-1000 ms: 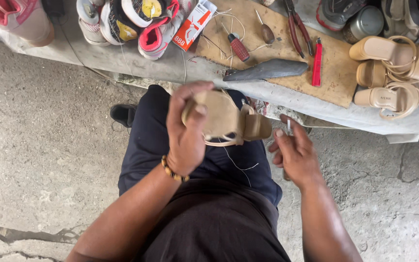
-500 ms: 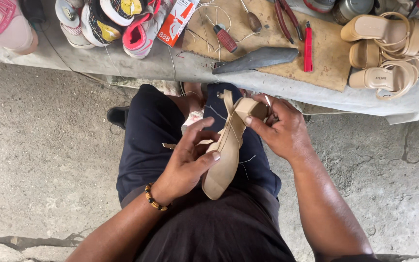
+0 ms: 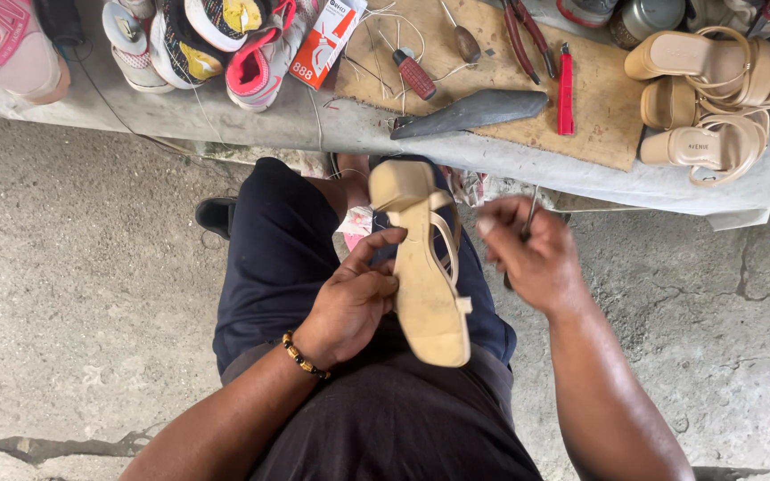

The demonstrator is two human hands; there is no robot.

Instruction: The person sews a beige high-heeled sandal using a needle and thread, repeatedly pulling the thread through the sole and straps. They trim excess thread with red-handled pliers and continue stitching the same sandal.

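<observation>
Cracked concrete floor lies under the seated person's lap, where the left hand curls its fingers round the edge of a beige heeled sandal, sole upward. Just beside it, the right hand pinches a thin metal tool, fingers bunched together.

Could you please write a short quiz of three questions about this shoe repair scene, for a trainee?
1. True or false: the left hand grips the beige heeled sandal over the person's lap.
2. What does the right hand pinch?
A. a thin metal tool
B. the red utility knife
C. a sneaker
3. Fill in: the dark curved blade lies on the ____ board of the bench.

Key:
1. True.
2. A; the thin metal tool sticks up between the fingers, while the red utility knife lies on the board.
3. Brown.
</observation>
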